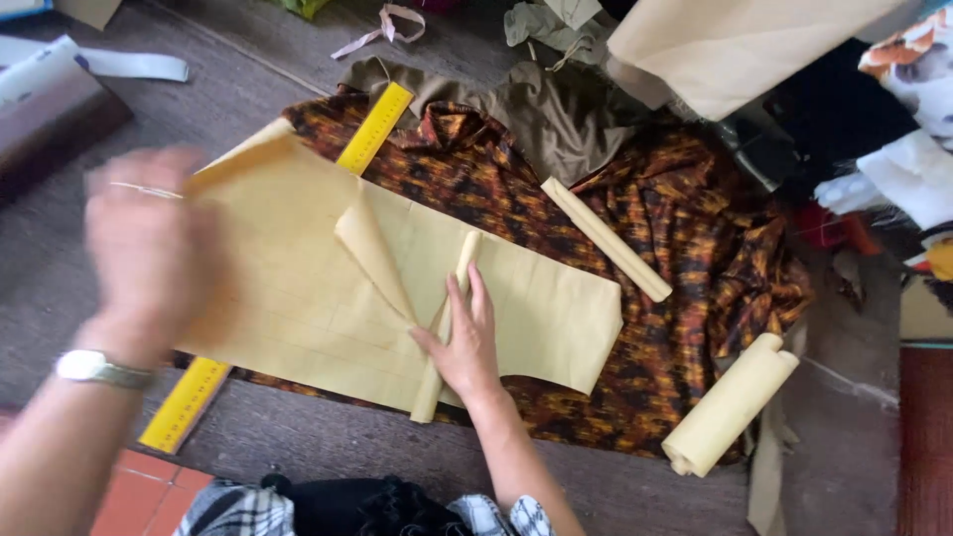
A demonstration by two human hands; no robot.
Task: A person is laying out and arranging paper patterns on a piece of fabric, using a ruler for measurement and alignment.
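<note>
Right hand [467, 342], fingers flat, pins a rolled strip on the yellow pattern paper [328, 298] over the patterned fabric [685, 258], stopping curl. Left hand [149, 248] blurred; fingers unclear, at paper's edge.

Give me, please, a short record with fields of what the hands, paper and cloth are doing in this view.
left hand: blurred, at the left edge of the flat yellow pattern paper
right hand: pressing flat on a narrow paper roll lying on that sheet
cloth: orange-and-black patterned fabric spread beneath the paper
ruler: yellow ruler under the sheet, both ends showing
other rolls: thin roll and thick roll on the fabric
surface: grey floor
</note>
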